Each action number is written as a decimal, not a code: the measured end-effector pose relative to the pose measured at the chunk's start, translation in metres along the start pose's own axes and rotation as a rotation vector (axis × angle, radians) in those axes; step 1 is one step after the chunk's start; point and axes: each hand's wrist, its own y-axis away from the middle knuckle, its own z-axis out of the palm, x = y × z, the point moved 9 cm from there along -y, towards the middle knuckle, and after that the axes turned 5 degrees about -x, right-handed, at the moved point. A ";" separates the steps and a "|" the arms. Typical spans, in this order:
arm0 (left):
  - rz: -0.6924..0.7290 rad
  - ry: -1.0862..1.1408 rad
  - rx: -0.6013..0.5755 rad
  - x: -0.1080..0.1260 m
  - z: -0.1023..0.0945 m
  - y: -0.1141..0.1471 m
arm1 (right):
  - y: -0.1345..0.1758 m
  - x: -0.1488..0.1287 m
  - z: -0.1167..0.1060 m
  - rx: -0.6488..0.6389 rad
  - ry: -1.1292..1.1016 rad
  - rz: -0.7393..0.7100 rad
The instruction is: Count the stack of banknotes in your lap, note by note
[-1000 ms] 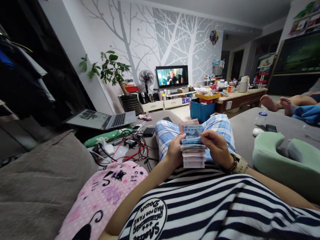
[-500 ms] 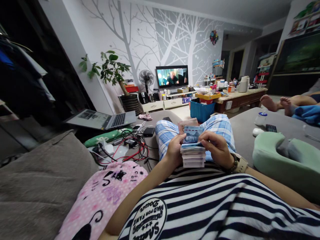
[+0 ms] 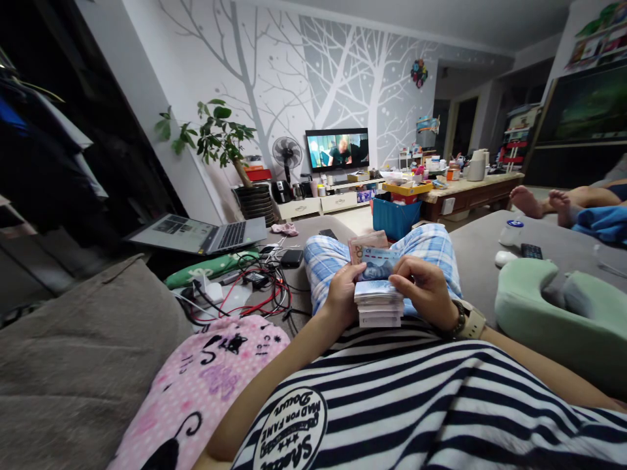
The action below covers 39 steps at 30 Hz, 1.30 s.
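Banknotes in the lap: the stack of banknotes (image 3: 378, 305) lies between both hands, above plaid trousers (image 3: 326, 261); the left hand (image 3: 344, 292) grips its left side, thumb on a blue note (image 3: 378, 266); the right hand (image 3: 425, 290), fingers narrowed, meets the right edge, any pinch being unclear; the stack lies immediately left of these fingertips, its long axis seemingly left to right, near sheets stepped bodyward.

An open laptop (image 3: 208, 234) has tangled cables (image 3: 278, 284) just in front of it and, nearer the camera, a pink cat-print cloth (image 3: 215, 375). Behind the laptop stand a potted plant (image 3: 253, 205), a fan (image 3: 287, 153) and a television (image 3: 337, 150). Well to the laptop's right lies a green neck pillow (image 3: 524, 300).
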 end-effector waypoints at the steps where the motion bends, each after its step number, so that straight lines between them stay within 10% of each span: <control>1: 0.002 -0.004 -0.010 0.000 0.000 0.000 | 0.001 0.006 -0.003 0.046 0.015 0.051; 11: -0.033 -0.008 -0.165 -0.004 0.010 0.003 | 0.001 0.046 -0.013 0.154 0.009 0.335; 39: -0.171 0.125 -0.133 -0.013 0.017 0.003 | 0.003 0.008 0.001 -0.016 0.063 0.057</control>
